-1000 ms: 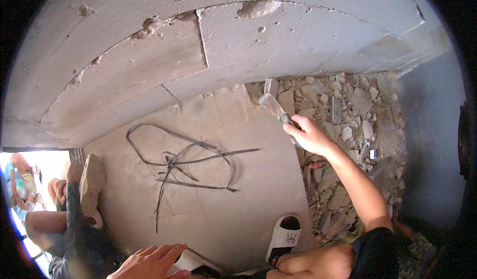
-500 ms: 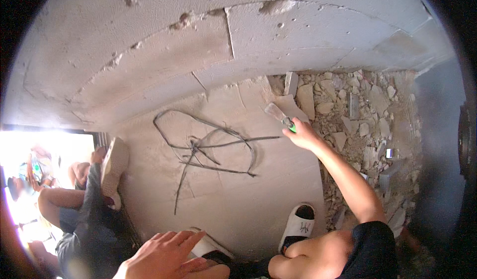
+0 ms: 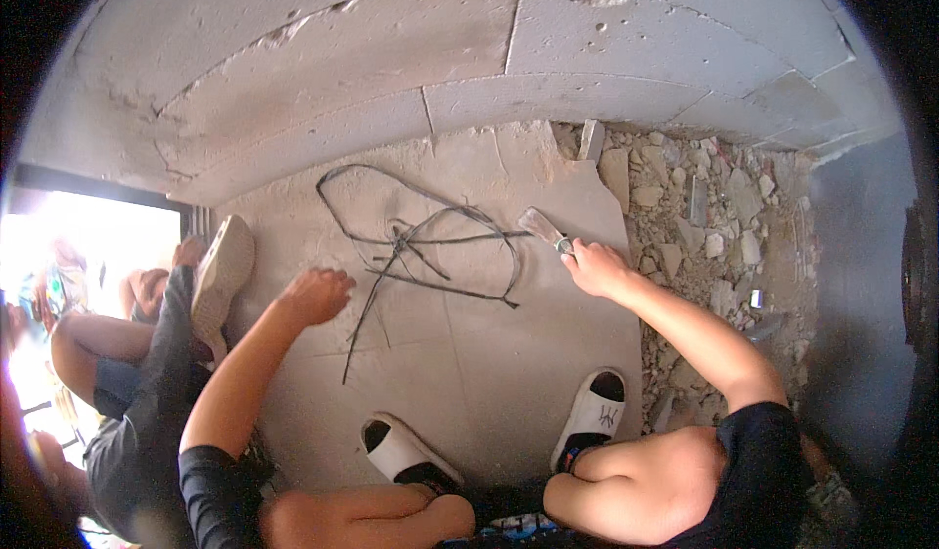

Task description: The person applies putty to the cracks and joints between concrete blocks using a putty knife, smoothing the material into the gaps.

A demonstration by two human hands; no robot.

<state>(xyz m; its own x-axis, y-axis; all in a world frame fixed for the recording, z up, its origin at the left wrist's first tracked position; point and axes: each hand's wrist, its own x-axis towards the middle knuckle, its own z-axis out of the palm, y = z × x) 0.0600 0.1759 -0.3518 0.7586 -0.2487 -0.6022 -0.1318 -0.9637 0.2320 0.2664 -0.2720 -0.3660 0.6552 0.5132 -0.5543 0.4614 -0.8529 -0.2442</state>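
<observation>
My right hand (image 3: 599, 267) is closed around the handle of a putty knife (image 3: 541, 224), its flat blade pointing up and left, just over the pale floor. Most of the handle is hidden in my fingers. Close to the blade ends one strand of a tangled dark cord (image 3: 421, 239), which lies in loose loops on the floor. My left hand (image 3: 318, 297) hovers left of the cord with nothing visible in it. Its fingers are loosely bent and a little apart, seen from the back.
Broken rubble (image 3: 699, 217) covers the strip on the right, beside a dark panel (image 3: 861, 246). A pale block wall (image 3: 430, 50) rises ahead. At the left another person (image 3: 147, 393) sits by a bright opening, one shoe (image 3: 225, 270) reaching onto the floor. My white slippers (image 3: 592, 417) stand in front.
My left hand has moved forward and up from near my knee toward the cord. The putty knife has shifted slightly, its blade now nearer the cord's right end. The view has tilted down a little.
</observation>
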